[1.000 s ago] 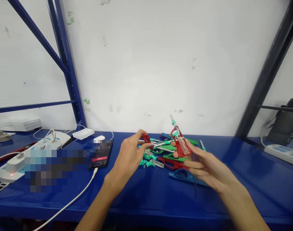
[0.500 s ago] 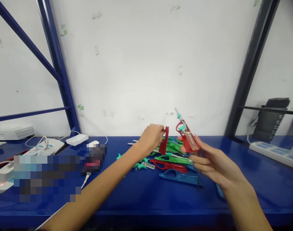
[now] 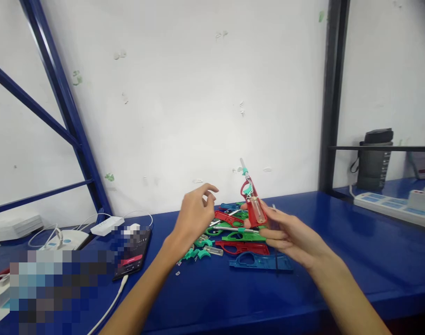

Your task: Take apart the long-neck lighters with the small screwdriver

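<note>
At the left end of the worktop (image 3: 205,298), a pixelated patch (image 3: 58,288) is partly hiding a phone (image 3: 137,254); the left hand (image 3: 196,209), grip parted, is hovering by casings (image 3: 245,237) piled toward the back edge; the right hand (image 3: 292,235) is clasping a red casing (image 3: 252,216) above, grip partly hidden behind it.

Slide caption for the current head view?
Right hand holds a red utility-lighter half with clear tank; empty left hand hovers near loose colored casing halves.
</note>
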### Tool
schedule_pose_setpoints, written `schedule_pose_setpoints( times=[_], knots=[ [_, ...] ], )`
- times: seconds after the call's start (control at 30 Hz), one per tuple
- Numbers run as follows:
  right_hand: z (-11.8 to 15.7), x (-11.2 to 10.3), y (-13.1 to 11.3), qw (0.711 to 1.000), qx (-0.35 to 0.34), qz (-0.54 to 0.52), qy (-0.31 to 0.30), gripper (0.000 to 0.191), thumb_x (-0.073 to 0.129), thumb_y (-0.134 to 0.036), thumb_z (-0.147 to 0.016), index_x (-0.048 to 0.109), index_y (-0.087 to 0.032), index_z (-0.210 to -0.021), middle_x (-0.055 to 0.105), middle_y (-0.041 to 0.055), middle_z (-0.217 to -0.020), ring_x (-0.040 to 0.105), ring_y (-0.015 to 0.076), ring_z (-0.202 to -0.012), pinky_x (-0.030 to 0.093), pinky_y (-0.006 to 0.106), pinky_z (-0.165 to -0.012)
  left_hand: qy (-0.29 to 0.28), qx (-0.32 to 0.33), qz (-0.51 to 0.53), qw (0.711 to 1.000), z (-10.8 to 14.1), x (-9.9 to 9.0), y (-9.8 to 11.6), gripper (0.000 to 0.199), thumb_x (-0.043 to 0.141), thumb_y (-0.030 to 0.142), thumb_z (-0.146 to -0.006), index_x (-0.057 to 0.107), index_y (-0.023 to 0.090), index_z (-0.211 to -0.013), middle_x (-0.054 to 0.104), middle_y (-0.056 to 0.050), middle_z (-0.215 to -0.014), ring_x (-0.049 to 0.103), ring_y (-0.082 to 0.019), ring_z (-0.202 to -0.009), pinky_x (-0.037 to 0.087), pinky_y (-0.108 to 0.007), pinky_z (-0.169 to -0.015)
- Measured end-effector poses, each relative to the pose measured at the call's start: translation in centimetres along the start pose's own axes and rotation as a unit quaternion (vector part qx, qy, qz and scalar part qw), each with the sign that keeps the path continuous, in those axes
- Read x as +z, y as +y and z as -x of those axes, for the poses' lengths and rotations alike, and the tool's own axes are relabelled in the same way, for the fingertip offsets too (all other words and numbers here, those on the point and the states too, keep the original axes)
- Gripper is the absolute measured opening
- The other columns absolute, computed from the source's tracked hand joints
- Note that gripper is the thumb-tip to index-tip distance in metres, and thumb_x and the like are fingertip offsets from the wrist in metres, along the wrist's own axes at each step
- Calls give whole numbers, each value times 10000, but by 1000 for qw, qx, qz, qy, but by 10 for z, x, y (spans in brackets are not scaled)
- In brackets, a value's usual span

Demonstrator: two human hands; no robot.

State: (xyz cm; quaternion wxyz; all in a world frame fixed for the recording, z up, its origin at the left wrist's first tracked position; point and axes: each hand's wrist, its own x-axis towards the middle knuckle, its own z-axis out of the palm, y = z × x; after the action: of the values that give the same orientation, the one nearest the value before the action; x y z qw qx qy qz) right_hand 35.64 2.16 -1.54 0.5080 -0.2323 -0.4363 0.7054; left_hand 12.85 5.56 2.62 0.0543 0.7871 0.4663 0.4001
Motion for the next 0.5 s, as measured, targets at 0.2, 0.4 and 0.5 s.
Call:
schedule_pose_setpoints(
  times=[0.2,0.4,0.5],
  knots=[
    [-21,15,35,991,81,26,-103,300,709,-417,-930,742,-167,-1093,727,97,-834,84,24,-466,109,116,-391,41,-70,82,993,62,-21,7,204,556,352,-980,705,244,-1067,733,-38,-940,674,-194,-704,461,-282,-569],
    [-29,27,58,973,131,65,-176,373,640,-447,-989,721,-141,-1186,759,139,-891,72,18,-463,95,121,-388,36,-127,91,987,76,-13,-22,288,559,408,-964,684,209,-1130,700,-76,-1048,660,-200,-712,467,-305,-612],
    [-28,30,62,970,134,71,-190,385,612,-444,-1011,710,-133,-1215,768,143,-891,67,22,-461,88,129,-383,11,-163,119,979,73,-18,-33,336,583,470,-938,692,186,-1080,711,-98,-1061,674,-227,-765,493,-329,-671]
  ],
)
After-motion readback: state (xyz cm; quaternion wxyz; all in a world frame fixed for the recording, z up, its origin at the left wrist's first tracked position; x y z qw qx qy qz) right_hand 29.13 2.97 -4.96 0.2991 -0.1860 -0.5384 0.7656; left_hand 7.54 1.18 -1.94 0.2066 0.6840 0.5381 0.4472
